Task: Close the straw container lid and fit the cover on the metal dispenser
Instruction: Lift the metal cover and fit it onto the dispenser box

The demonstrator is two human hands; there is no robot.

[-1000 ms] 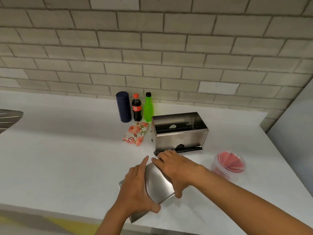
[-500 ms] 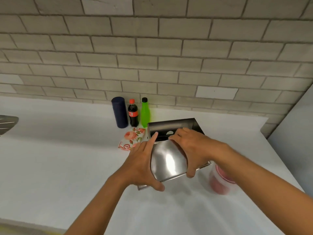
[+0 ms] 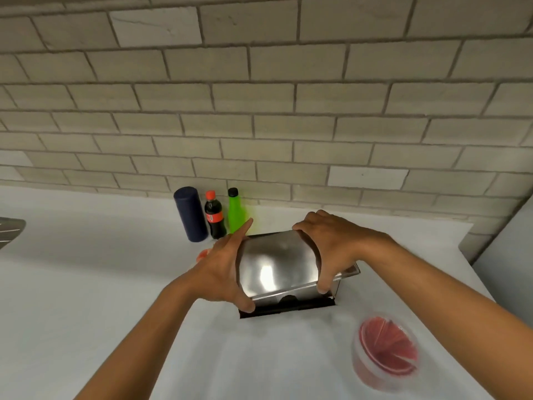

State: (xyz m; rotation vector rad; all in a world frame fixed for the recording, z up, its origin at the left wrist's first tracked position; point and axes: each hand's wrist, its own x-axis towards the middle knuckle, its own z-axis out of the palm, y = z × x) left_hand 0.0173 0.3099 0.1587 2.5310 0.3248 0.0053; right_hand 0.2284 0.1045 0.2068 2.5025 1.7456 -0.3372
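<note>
A curved shiny metal cover (image 3: 277, 264) sits over the top of the metal dispenser (image 3: 288, 306), whose dark base and front slot show below it. My left hand (image 3: 222, 269) grips the cover's left edge, forefinger pointing up. My right hand (image 3: 328, 243) grips its right edge, fingers over the back and thumb at the front. Whether the cover is fully seated I cannot tell. A clear round straw container (image 3: 385, 356) holding red straws stands at the front right, blurred, with no lid visible on it.
A dark blue cylinder (image 3: 190, 215), a cola bottle (image 3: 215, 215) and a green bottle (image 3: 236, 212) stand against the brick wall behind the dispenser. A flowered packet (image 3: 203, 254) peeks out behind my left hand. A metal object (image 3: 10, 230) lies at the far left. The white counter (image 3: 86, 284) ends at a grey wall on the right.
Both hands lifted the metal cover from the near counter and carried it away from me onto the top of the dispenser. The view tilted up toward the wall.
</note>
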